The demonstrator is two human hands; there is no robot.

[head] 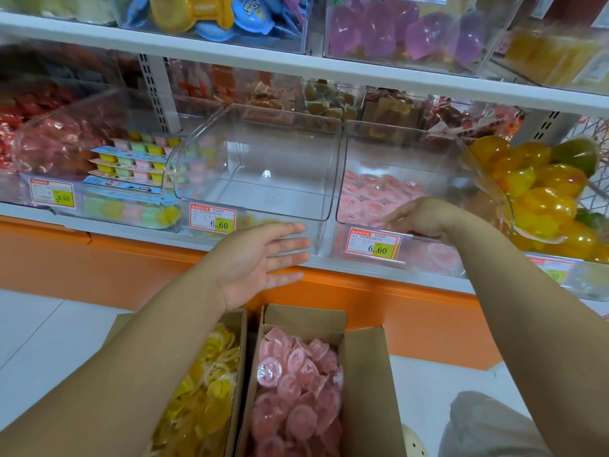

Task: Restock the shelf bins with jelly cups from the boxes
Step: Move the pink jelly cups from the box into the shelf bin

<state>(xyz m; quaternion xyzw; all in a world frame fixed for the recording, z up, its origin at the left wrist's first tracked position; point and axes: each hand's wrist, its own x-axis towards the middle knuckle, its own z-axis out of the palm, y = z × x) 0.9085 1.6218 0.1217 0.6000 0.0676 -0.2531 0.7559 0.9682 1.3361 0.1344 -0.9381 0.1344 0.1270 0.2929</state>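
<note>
An empty clear shelf bin (324,192) sits at the middle of the lower shelf. My left hand (263,255) hovers flat before its front wall, fingers straight and spread, holding nothing. To the right is a clear bin (461,258) partly filled with pink jelly cups (375,192). My right hand (425,217) is at this bin's front rim, bent at the wrist, and its fingers curl down over the rim. Two open cardboard boxes stand on the floor below: the left box (239,357) holds yellow jelly cups (211,390), the right box (365,374) pink jelly cups (296,390).
Neighbouring bins hold multicoloured jelly packs (138,159) on the left and large yellow-orange jellies (540,192) on the right. Price tags (212,221) hang on the bin fronts. An upper shelf edge (296,65) runs overhead. An orange base panel (379,301) lies below the shelf, my knee (487,423) at bottom right.
</note>
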